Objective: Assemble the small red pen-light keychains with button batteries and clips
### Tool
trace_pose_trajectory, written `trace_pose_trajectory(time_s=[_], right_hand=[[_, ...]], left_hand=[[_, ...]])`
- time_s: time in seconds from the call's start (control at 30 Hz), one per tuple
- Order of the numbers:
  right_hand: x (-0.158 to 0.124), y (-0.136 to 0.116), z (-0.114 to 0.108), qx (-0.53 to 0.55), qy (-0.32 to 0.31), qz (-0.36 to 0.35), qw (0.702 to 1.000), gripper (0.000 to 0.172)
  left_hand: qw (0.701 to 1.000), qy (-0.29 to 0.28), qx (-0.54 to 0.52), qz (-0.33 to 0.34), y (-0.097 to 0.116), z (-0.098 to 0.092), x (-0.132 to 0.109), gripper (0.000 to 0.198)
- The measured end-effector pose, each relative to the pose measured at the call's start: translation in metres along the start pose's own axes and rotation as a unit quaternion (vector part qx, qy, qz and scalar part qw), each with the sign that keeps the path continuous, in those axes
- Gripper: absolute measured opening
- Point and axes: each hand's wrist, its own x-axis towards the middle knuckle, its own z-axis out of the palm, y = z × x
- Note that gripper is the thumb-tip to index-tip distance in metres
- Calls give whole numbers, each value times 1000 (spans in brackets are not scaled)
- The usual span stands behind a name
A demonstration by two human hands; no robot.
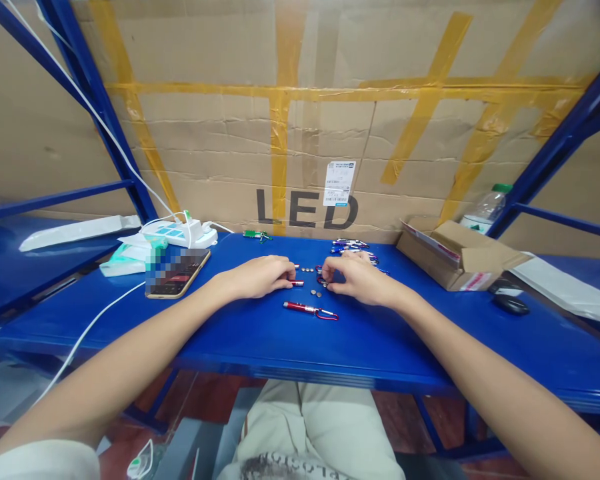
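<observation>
My left hand (267, 277) is closed, its fingertips on a short red penlight tube (298, 283) lying on the blue table (260, 343). Another red tube end (297, 267) shows just beyond those fingers. Opposite it, my right hand (353, 277) pinches a red carabiner end piece (321, 282), mostly hidden by the fingers. Between the hands lie several small button cells (307, 270), with a couple more cells (315, 293) nearer me. A whole red penlight with a carabiner clip (307, 309) rests in front of both hands.
Behind my right hand lie several blue and dark penlights (350, 243); a green penlight (257, 235) is at the back. Left are a phone (180, 277) and a power strip (180, 232) with cables. Right are an open cardboard box (450, 257), a black mouse (511, 304) and a bottle (487, 207).
</observation>
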Motion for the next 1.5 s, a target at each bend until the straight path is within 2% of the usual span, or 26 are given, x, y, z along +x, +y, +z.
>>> trace_pose_trajectory(time_s=[0.17,0.43,0.73,1.0,1.33,1.5], right_hand=[[-1,1,0,-29,-4,2,1000,15],[-2,-5,2,1,-10,-15,1000,18],[-2,-6,3,-6,-7,-22,1000,14],[-1,-6,3,12,-14,-28,999,21],[-1,-5,3,21,-28,-40,999,17],[-4,-10,-2,42,-57,-31,997,17]], left_hand=[[1000,0,1,1,0,0,0,15],[1000,6,3,6,-3,2,-1,16],[1000,4,5,12,-6,3,0,17],[1000,6,2,15,-8,3,0,20],[1000,9,-4,20,-9,3,0,18],[1000,8,8,6,-7,3,0,19]])
